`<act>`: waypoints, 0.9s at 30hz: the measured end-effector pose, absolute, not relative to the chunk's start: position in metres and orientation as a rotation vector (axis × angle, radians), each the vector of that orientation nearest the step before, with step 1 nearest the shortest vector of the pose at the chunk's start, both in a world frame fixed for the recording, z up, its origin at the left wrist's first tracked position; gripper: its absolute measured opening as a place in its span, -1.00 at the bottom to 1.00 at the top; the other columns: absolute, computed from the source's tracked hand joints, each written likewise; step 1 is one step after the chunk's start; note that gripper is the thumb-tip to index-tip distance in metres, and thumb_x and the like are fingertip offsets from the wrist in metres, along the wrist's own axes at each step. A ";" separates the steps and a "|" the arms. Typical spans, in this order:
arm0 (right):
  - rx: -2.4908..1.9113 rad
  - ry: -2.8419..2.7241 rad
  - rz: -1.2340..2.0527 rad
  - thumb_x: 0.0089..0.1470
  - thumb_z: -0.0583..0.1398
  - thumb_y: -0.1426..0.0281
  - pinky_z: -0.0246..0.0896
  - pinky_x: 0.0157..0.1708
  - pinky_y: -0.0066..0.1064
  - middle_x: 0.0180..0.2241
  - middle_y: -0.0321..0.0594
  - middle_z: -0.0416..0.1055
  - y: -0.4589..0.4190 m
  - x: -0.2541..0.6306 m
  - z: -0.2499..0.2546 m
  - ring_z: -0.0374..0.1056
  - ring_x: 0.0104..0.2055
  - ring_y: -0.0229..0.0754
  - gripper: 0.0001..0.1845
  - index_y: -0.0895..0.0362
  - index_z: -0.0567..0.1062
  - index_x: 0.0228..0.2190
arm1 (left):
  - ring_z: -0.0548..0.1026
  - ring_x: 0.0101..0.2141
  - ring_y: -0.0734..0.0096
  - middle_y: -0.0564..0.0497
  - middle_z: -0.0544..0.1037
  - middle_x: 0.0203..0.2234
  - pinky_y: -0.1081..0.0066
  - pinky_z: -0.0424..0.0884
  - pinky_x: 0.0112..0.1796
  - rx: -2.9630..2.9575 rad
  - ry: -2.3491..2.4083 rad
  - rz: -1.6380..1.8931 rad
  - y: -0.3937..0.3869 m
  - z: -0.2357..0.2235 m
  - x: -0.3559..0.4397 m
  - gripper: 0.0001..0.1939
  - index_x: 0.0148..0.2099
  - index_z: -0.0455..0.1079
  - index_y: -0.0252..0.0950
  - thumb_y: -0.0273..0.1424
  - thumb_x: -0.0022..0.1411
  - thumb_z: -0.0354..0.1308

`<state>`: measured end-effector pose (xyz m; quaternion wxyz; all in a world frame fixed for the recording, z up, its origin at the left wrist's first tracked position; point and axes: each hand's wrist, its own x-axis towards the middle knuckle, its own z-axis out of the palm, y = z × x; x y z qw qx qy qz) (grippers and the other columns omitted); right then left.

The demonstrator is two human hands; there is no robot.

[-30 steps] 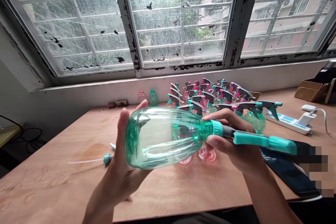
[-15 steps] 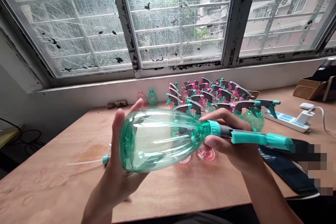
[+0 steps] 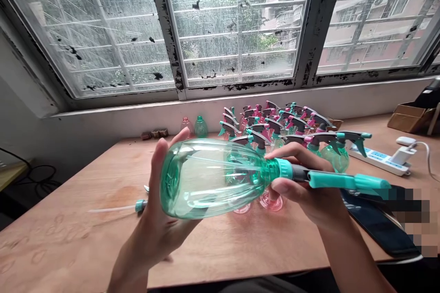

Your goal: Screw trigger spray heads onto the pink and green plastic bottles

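A clear green spray bottle (image 3: pixel 209 178) lies sideways in the air above the table, its base to the left and its teal-and-grey spray head (image 3: pixel 347 181) to the right. My left hand (image 3: pixel 161 210) wraps round the base end, fingers behind it and partly hidden. At the neck, my right hand (image 3: pixel 305 178) grips with thumb and fingers beside the teal collar (image 3: pixel 285 169). A loose spray head with a teal cap (image 3: pixel 140 206) and a white tube lies on the table behind my left wrist.
Several pink and green spray bottles (image 3: pixel 275 128) crowd the back of the wooden table (image 3: pixel 85 233). Two headless bottles, one green (image 3: pixel 200 127), stand near the wall. A power strip (image 3: pixel 381 158), a dark phone (image 3: pixel 378 224) and a cardboard box (image 3: pixel 409 116) are at the right.
The bottle and both hands have shifted slightly right in view, with the background shifting a little too. Both hands keep hold of the bottle.
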<state>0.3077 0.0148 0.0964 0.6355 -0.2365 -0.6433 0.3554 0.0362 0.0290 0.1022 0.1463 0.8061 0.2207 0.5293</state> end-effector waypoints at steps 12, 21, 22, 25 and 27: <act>-0.579 -1.434 0.771 0.08 0.49 0.21 0.36 -0.62 -0.40 -0.55 -0.35 0.55 0.014 0.306 0.099 0.46 -0.58 -0.16 -0.69 0.02 0.59 -0.18 | -0.02 0.47 -0.31 -0.01 -0.02 0.53 -0.30 0.14 0.36 2.238 0.627 1.459 0.026 0.109 0.039 0.12 0.54 -0.14 0.18 -0.13 0.15 0.48; -0.587 -1.446 0.728 0.14 0.45 0.20 0.31 -0.65 -0.42 -0.57 -0.36 0.53 0.015 0.306 0.098 0.44 -0.60 -0.18 -0.72 0.02 0.58 -0.18 | -0.09 0.50 -0.08 0.03 -0.07 0.55 -0.20 0.06 0.39 2.362 0.630 1.431 0.026 0.106 0.034 0.24 0.54 -0.38 0.24 -0.42 0.19 0.46; -0.588 -1.463 0.725 0.14 0.46 0.23 0.34 -0.63 -0.41 -0.55 -0.35 0.55 0.015 0.306 0.098 0.45 -0.58 -0.17 -0.73 0.02 0.58 -0.17 | -0.11 0.50 -0.11 0.01 -0.07 0.55 -0.19 0.06 0.39 2.321 0.644 1.429 0.025 0.106 0.035 0.23 0.55 -0.36 0.19 -0.33 0.18 0.47; -0.578 -1.490 0.723 0.10 0.48 0.29 0.44 -0.52 -0.38 -0.52 -0.34 0.59 0.015 0.307 0.098 0.50 -0.52 -0.16 -0.71 0.02 0.59 -0.16 | -0.19 0.51 -0.15 0.00 -0.08 0.55 -0.10 -0.10 0.44 2.325 0.703 1.390 0.024 0.106 0.035 0.07 0.57 -0.21 0.04 -0.14 0.26 0.38; -0.558 -1.476 0.763 0.10 0.49 0.28 0.42 -0.53 -0.42 -0.54 -0.37 0.56 0.015 0.307 0.098 0.49 -0.53 -0.20 -0.71 0.02 0.60 -0.17 | -0.18 0.51 -0.14 0.00 -0.09 0.55 0.00 -0.16 0.45 2.394 0.744 1.374 0.026 0.106 0.034 0.04 0.58 -0.20 -0.01 -0.21 0.28 0.37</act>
